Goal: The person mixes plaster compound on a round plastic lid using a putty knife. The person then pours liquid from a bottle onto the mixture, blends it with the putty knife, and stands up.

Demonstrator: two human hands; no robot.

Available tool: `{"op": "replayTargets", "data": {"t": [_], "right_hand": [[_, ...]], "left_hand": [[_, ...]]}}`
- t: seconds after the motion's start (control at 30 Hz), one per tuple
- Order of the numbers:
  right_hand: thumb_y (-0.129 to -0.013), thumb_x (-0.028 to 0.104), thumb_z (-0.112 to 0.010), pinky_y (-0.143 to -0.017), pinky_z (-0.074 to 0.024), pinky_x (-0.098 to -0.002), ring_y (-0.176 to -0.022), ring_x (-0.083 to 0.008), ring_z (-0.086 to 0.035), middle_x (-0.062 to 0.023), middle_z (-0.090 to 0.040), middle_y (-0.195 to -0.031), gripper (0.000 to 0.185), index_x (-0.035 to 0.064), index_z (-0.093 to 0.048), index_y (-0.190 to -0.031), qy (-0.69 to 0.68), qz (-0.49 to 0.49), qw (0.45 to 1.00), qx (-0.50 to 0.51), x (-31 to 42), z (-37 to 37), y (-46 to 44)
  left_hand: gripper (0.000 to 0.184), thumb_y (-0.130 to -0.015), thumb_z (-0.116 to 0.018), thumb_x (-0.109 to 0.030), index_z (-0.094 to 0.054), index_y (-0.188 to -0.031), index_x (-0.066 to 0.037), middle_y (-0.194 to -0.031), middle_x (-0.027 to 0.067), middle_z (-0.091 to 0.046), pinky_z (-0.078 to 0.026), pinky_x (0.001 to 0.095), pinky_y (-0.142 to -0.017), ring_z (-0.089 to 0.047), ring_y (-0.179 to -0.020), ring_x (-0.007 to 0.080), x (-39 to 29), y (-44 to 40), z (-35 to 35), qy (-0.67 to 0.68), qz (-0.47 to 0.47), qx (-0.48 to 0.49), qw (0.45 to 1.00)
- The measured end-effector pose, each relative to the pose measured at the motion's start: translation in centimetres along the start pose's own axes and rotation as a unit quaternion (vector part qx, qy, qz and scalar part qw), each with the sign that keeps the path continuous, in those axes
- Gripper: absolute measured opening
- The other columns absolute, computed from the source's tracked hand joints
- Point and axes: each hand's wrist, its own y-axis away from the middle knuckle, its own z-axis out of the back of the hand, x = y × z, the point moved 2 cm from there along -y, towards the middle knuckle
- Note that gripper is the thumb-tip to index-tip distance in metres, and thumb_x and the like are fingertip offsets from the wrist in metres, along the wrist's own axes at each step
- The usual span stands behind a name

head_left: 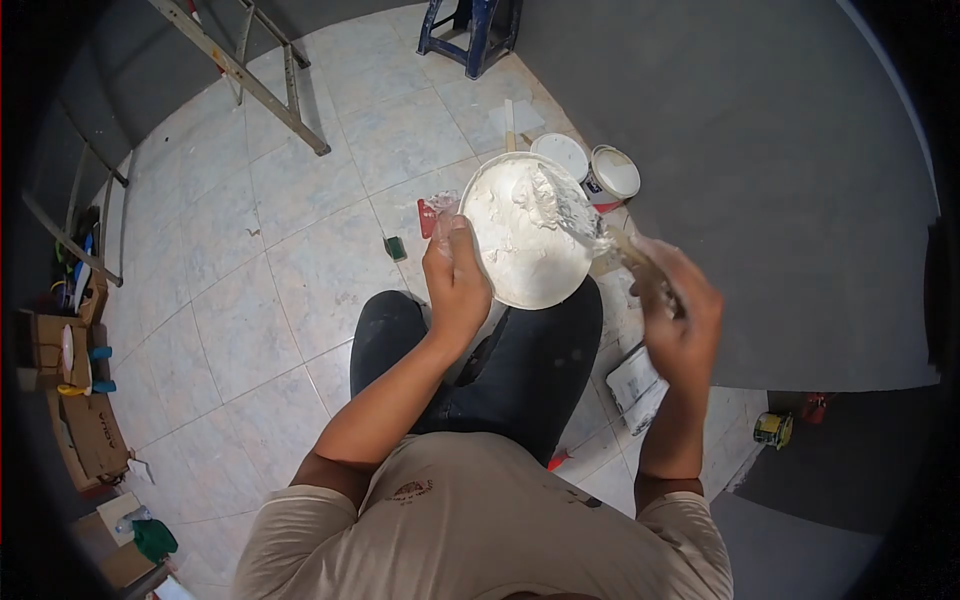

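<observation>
Above my knees, a round white bucket [528, 304] is tilted toward me, with thick white paste [515, 235] inside. My left hand [458, 282] grips its left rim, thumb on the near side and white smears on the fingers. On the right, my right hand [677, 310] is closed around the handle of a putty knife [572, 212]. Its paste-covered blade reaches into the right side of the bucket. Motion blurs this hand, and part of the handle is hidden by the fingers.
Beyond the bucket stand two small white tubs [613, 172] beside a grey wall [740, 160]. A red scraper [427, 218] and a small green block [395, 248] lie on the tiles. A ladder [255, 90], blue stool [478, 45] and cardboard boxes [95, 435] stand around.
</observation>
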Motion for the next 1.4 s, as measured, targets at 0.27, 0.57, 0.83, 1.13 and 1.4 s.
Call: {"op": "replayTargets", "data": {"t": [0.27,0.57,0.83,1.13,1.4], "right_hand": [[-0.084,-0.013,-0.062,-0.088,-0.0559,-0.0465,-0.099,-0.0391,-0.066,-0.0252,-0.065,-0.133,0.054,-0.0049,-0.062,-0.137,0.143,0.177,0.972,0.063,0.9,-6.3,3.8],[-0.081,-0.011,-0.065,-0.080,-0.0571,-0.0398,-0.090,-0.0324,-0.063,-0.0201,-0.065,-0.139,0.054,-0.0009,-0.065,-0.134,0.134,0.248,0.952,0.119,0.1,-5.0,4.3],[-0.084,-0.008,-0.070,-0.069,-0.0569,-0.0354,-0.070,-0.0219,-0.068,-0.0160,-0.077,-0.099,0.039,-0.0029,-0.072,-0.123,-0.088,0.031,0.995,-0.021,-2.8,-0.9,2.8],[-0.097,0.002,-0.063,-0.055,-0.0497,-0.0278,-0.061,-0.0162,-0.065,-0.0159,-0.073,-0.089,0.024,-0.0133,-0.070,-0.114,-0.393,-0.204,0.895,-0.047,-7.5,0.3,1.7],[-0.098,0.005,-0.062,-0.056,-0.0496,-0.0277,-0.059,-0.0142,-0.061,-0.0133,-0.071,-0.084,0.022,-0.0117,-0.070,-0.110,-0.502,-0.283,0.813,-0.076,-9.8,-3.7,4.2]], "left_hand": [[0.038,-0.112,-0.040,-0.014,-0.058,-0.132,0.013,-0.129,0.0234,-0.065,-0.042,0.0384,-0.109,-0.060,-0.121,0.0312,-0.9,-0.1,-0.6,0.035,-0.045,-0.029,0.998],[0.027,-0.109,-0.043,-0.013,-0.059,-0.094,0.002,-0.086,0.0027,-0.058,-0.046,0.0320,-0.074,-0.052,-0.083,0.0128,0.8,-3.0,-0.2,0.170,0.020,-0.102,0.980],[0.029,-0.109,-0.042,-0.016,-0.059,-0.090,-0.001,-0.084,-0.0004,-0.052,-0.043,0.0285,-0.076,-0.046,-0.083,0.0100,1.1,-3.2,0.8,0.103,0.015,-0.069,0.992],[0.031,-0.113,-0.043,-0.023,-0.061,-0.099,-0.002,-0.094,-0.0019,-0.056,-0.043,0.0261,-0.081,-0.049,-0.090,0.0080,2.7,-2.2,1.2,0.152,0.034,-0.103,0.982],[0.033,-0.114,-0.042,-0.024,-0.060,-0.099,0.000,-0.091,-0.0024,-0.056,-0.043,0.0253,-0.080,-0.049,-0.088,0.0075,0.3,-2.1,1.4,0.113,-0.018,-0.054,0.992]]}}
